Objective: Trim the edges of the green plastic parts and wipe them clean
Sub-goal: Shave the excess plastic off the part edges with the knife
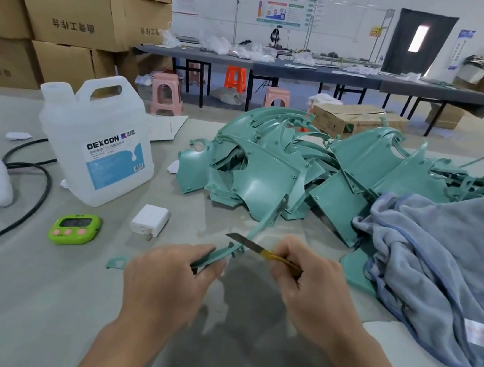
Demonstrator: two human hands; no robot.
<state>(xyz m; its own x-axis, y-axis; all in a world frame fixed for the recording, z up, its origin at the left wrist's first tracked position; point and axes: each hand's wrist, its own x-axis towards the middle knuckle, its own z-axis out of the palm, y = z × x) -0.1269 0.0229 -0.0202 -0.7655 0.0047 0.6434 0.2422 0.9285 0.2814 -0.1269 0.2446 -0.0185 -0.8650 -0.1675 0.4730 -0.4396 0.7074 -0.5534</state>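
Note:
My left hand [170, 276] grips a long, thin curved green plastic part [259, 227] near its lower end; the strip rises toward the heap behind it. My right hand [307, 281] holds a utility knife [252, 245] with a yellow handle, its blade laid against the strip's edge just right of my left fingers. A big heap of green plastic parts [270, 168] lies on the table behind my hands. A grey-blue cloth [441, 261] lies crumpled at the right, partly over the heap.
A white DEXCON jug [97, 144] stands at the left, with a green timer [75, 228], a white charger [150, 220] and black cables [26, 184] near it. A small green offcut [116, 262] lies left of my left hand. Cardboard boxes [69, 9] and stools stand beyond the table.

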